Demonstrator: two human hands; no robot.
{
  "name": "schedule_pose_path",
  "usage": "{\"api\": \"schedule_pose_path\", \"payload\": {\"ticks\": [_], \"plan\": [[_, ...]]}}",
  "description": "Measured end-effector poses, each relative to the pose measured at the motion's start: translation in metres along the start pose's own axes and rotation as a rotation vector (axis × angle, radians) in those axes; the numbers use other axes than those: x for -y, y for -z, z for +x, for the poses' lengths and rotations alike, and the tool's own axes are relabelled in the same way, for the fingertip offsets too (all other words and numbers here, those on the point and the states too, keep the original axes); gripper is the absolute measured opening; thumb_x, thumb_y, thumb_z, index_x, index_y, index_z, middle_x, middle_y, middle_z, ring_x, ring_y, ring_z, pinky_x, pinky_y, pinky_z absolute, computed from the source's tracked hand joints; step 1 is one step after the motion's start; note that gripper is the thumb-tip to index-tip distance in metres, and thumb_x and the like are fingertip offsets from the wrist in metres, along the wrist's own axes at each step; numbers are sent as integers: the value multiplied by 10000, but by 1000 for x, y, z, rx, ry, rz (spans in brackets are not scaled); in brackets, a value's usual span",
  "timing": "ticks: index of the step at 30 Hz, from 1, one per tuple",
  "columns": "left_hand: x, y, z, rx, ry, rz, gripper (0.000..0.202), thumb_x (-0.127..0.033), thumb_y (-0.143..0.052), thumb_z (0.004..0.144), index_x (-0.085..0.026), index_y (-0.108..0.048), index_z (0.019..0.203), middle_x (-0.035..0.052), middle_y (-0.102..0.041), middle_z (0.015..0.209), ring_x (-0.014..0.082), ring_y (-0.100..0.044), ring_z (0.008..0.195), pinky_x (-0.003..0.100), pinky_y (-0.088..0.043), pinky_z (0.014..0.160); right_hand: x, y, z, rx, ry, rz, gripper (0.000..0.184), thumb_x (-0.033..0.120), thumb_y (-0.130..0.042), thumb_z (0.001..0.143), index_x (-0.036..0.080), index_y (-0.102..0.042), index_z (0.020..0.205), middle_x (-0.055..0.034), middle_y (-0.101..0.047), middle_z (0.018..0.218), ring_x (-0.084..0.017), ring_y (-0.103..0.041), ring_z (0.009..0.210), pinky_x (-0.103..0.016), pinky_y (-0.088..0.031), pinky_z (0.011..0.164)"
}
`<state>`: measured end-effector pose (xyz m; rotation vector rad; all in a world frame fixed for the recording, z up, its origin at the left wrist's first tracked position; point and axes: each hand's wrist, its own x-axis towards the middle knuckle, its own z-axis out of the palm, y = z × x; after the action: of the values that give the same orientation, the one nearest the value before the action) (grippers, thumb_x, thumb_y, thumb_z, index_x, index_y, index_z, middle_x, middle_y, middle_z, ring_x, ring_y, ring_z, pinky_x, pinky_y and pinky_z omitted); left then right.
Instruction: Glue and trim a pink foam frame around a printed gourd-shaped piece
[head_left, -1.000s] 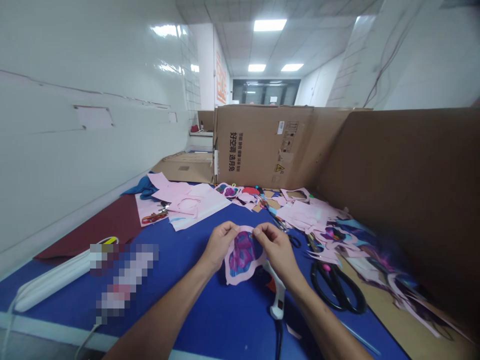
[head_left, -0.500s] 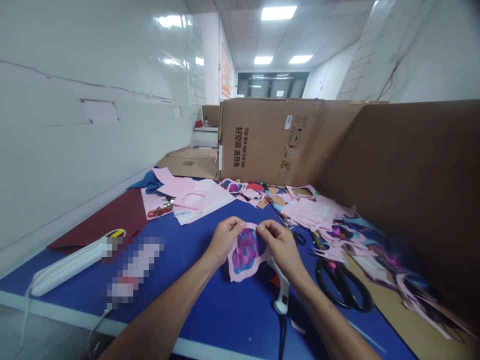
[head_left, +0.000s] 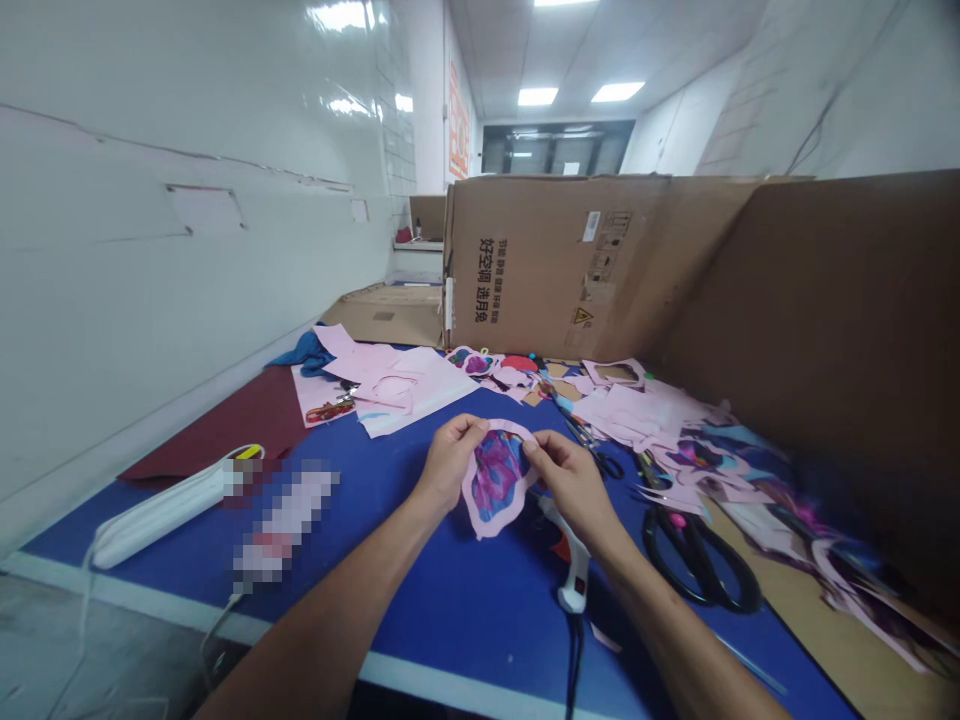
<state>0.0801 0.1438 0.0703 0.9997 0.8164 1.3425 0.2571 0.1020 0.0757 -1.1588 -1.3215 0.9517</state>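
Both my hands hold a pink-edged paper cutout [head_left: 495, 480] with a purple and blue print, just above the blue table [head_left: 450, 600]. My left hand [head_left: 448, 462] pinches its upper left edge with closed fingers. My right hand [head_left: 570, 480] pinches its upper right edge. A white glue gun [head_left: 574, 570] lies on the table under my right wrist, its cord running toward me.
Large black scissors [head_left: 701, 565] lie right of my right hand. Pink paper scraps [head_left: 637, 410] and a smaller pair of scissors [head_left: 592, 450] cover the far table. Cardboard boxes [head_left: 555, 265] wall in the back and right. A white case [head_left: 165, 510] lies at the left.
My hands and the cutout stay together with the same grip; my right fingers have slid a little along its top edge. The camera has tilted, shifting the scene slightly.
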Motion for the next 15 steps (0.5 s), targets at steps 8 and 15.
{"api": "schedule_pose_path", "payload": {"ticks": [8,15], "plan": [[-5,0,0,-82,-37,-66,448,-500,-951,677,-186,-647,778,-23,-652,719,115,-561,657,246,-472,680,-2,-1,0,101,-51,11,445,643,-813,823,208,-725,868,7,-621,694,-165,-488,615,-304,-370,589],[-10,1,0,-16,80,22,415,-459,-921,636,-201,-614,743,-46,-604,655,109,-527,569,246,-460,576,-2,9,6,-41,-6,11,414,609,-781,836,223,-647,765,8,-604,698,-165,-492,648,-309,-387,630]]}}
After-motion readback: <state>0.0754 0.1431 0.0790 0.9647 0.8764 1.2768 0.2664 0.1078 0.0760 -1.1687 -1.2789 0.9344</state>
